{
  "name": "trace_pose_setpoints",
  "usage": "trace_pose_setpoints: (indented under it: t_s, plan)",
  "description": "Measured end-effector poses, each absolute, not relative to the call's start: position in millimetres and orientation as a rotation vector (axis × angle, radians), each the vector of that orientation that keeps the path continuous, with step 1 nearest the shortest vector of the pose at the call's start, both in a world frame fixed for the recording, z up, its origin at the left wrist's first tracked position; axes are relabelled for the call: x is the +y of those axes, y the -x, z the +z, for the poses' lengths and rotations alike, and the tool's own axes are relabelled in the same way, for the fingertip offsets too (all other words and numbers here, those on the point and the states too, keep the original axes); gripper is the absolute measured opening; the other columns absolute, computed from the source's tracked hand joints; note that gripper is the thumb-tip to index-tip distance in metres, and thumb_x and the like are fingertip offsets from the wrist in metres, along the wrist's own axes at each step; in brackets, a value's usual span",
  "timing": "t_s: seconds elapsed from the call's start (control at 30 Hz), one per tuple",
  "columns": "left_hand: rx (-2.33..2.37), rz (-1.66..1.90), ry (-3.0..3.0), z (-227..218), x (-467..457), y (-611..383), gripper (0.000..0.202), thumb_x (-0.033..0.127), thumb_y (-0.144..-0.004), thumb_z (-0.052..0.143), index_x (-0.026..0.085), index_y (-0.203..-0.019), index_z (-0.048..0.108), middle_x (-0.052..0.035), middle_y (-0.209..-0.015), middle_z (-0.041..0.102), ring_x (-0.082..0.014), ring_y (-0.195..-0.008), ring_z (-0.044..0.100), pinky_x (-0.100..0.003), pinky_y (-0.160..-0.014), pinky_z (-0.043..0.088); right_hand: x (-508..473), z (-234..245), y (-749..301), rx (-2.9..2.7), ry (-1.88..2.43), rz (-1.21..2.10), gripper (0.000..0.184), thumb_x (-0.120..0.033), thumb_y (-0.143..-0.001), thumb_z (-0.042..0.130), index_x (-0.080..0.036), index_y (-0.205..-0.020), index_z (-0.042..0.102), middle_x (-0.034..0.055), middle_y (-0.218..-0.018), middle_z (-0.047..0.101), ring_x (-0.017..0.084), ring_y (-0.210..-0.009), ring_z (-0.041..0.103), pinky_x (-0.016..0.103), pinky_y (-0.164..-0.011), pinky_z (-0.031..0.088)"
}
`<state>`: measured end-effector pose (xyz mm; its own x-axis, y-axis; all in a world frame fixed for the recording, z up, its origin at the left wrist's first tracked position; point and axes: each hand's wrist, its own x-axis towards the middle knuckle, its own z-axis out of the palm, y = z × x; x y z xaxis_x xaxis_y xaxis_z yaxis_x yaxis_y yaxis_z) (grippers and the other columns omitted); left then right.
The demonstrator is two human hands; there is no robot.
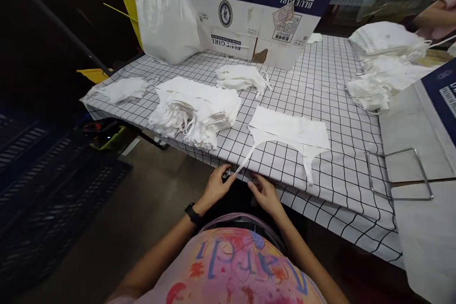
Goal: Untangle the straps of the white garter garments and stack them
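Left hand [218, 187] is pinching one strap [245, 160] of the lone spread-out white garment [290, 126] near the front edge of the tabletop [342, 171], right hand [265, 194] is hanging kinda half-curled there too (can't tell if it's holding anything), gridded space is running rightward toward one wire frame [423, 172], and three white piles [197, 104] are sitting left.

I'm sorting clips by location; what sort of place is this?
Likely a garment workroom: a pile of white garments, one white garment spread flat, and a beer carton share a table with checked cloth.
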<state>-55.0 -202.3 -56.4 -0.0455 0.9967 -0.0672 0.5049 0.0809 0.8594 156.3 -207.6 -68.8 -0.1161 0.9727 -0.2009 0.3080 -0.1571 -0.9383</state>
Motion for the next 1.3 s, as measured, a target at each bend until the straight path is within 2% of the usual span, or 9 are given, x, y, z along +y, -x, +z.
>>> trace_pose_setpoints:
  t_s: [0.07,0.17,0.37,0.53,0.63,0.8,1.0,1.17,1.3]
  plan:
    - [1.590,0.846,-1.534,-64.9,-203.3,53.7,0.030,0.039,-0.088,0.067,0.019,-0.108,0.076,-0.0101,-0.116,0.077,-0.0268,-0.115,0.067,-0.038,-0.101,0.049,-198.9,-75.8,-140.7,-1.449,1.477,1.304,0.052,-0.058,-0.085,0.066,-0.016,-0.112,0.076,0.0166,-0.105,0.079,0.032,-0.092,0.075,0.048,-0.087,0.059]
    - [1.491,0.771,-1.525,-62.2,-202.6,55.9,0.028,0.042,-0.090,0.064,0.018,-0.091,0.079,-0.0079,-0.098,0.079,-0.0248,-0.101,0.070,-0.035,-0.094,0.050,-193.4,-74.9,-125.8,-1.459,1.409,1.371,0.051,-0.057,-0.088,0.062,-0.017,-0.115,0.076,0.0132,-0.101,0.079,0.029,-0.087,0.074,0.042,-0.079,0.060]
    - [1.305,0.565,-1.424,-38.8,-208.4,77.7,0.026,0.038,-0.087,0.068,0.017,-0.090,0.082,-0.0042,-0.088,0.080,-0.0199,-0.084,0.071,-0.027,-0.078,0.049,-194.6,-57.8,-117.3,-1.456,1.305,1.477,0.042,-0.058,-0.089,0.064,-0.019,-0.094,0.081,0.0081,-0.097,0.080,0.026,-0.097,0.074,0.037,-0.093,0.056]
    - [1.188,0.542,-1.079,-25.9,-221.9,87.6,0.034,0.047,-0.082,0.076,0.014,-0.088,0.081,-0.0086,-0.086,0.081,-0.0181,-0.075,0.071,-0.027,-0.072,0.050,-194.7,-45.8,-120.5,-1.434,1.387,1.499,0.049,-0.063,-0.089,0.063,-0.017,-0.088,0.080,0.0076,-0.079,0.077,0.023,-0.075,0.071,0.032,-0.067,0.055]
    - [1.114,0.670,-0.771,-16.3,-227.6,82.2,0.036,0.045,-0.074,0.087,0.012,-0.086,0.079,-0.0104,-0.084,0.081,-0.0170,-0.073,0.073,-0.027,-0.077,0.053,-203.2,-30.4,-129.2,-1.553,1.499,1.307,0.045,-0.057,-0.096,0.060,-0.018,-0.088,0.080,0.0057,-0.069,0.072,0.021,-0.065,0.067,0.032,-0.063,0.052]
    - [0.958,0.825,-0.420,-1.1,-223.8,71.2,0.035,0.034,-0.068,0.094,0.011,-0.088,0.075,-0.0104,-0.086,0.080,-0.0197,-0.083,0.077,-0.029,-0.087,0.056,-219.8,-7.8,-145.4,-1.832,1.348,0.699,0.026,-0.032,-0.102,0.056,-0.022,-0.114,0.077,0.0099,-0.102,0.073,0.021,-0.084,0.069,0.035,-0.081,0.056]
    - [0.912,0.862,-0.239,5.7,-214.6,63.9,0.030,0.023,-0.066,0.094,0.011,-0.083,0.073,-0.0049,-0.079,0.076,-0.0143,-0.074,0.073,-0.026,-0.082,0.057,-220.2,-4.9,-144.1,-2.040,0.935,0.659,0.040,-0.014,-0.097,0.062,-0.029,-0.133,0.071,0.0125,-0.138,0.060,0.021,-0.103,0.066,0.040,-0.092,0.058]
    - [0.925,0.859,-0.259,6.7,-217.0,53.5,0.033,0.025,-0.061,0.097,0.011,-0.082,0.076,-0.0042,-0.077,0.075,-0.0116,-0.071,0.070,-0.021,-0.075,0.054,-213.2,3.4,-136.7,-2.041,0.799,0.621,0.036,-0.010,-0.095,0.063,-0.031,-0.119,0.078,0.0096,-0.128,0.071,0.022,-0.103,0.065,0.041,-0.086,0.057]
    - [0.996,0.819,-0.449,6.7,-220.0,48.6,0.040,0.040,-0.061,0.097,0.011,-0.081,0.078,-0.0048,-0.075,0.075,-0.0124,-0.069,0.068,-0.023,-0.075,0.054,-210.7,12.4,-134.0,-1.905,0.824,0.936,0.027,-0.021,-0.098,0.064,-0.031,-0.116,0.081,0.0077,-0.106,0.078,0.021,-0.092,0.069,0.036,-0.080,0.059]
